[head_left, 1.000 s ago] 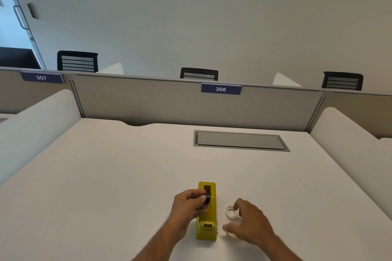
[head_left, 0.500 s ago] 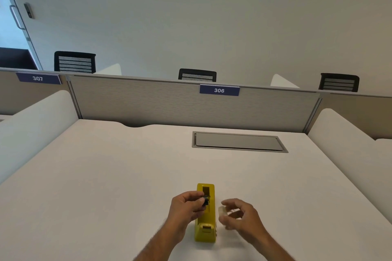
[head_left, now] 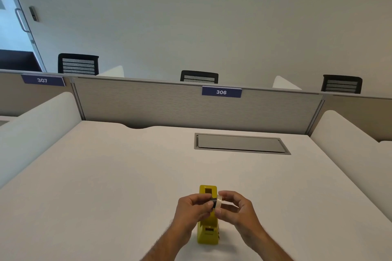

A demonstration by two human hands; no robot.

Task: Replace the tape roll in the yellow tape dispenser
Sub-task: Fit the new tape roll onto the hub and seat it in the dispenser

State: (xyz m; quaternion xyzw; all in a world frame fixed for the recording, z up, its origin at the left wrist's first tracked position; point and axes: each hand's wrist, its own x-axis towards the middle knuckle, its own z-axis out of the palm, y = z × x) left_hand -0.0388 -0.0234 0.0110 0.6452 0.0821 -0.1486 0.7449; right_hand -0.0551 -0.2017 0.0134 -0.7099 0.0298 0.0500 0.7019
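Note:
The yellow tape dispenser (head_left: 207, 231) stands on the white desk (head_left: 106, 176) near its front edge, its roll bay open at the top. Just above it my left hand (head_left: 191, 210) pinches a small black spool hub (head_left: 214, 203). My right hand (head_left: 237, 210) holds a pale clear tape roll (head_left: 219, 202) upright, pressed against the hub's right side. Both hands meet over the dispenser's middle and hide that part of it.
A grey recessed cable hatch (head_left: 241, 143) lies in the desk further back. A grey partition (head_left: 169, 106) with a "306" label closes the far side. White curved dividers (head_left: 350, 144) flank both sides. Black chair backs (head_left: 199, 76) show behind.
My right hand picked the tape roll up from the desk right of the dispenser and brought it left to the black hub in my left hand.

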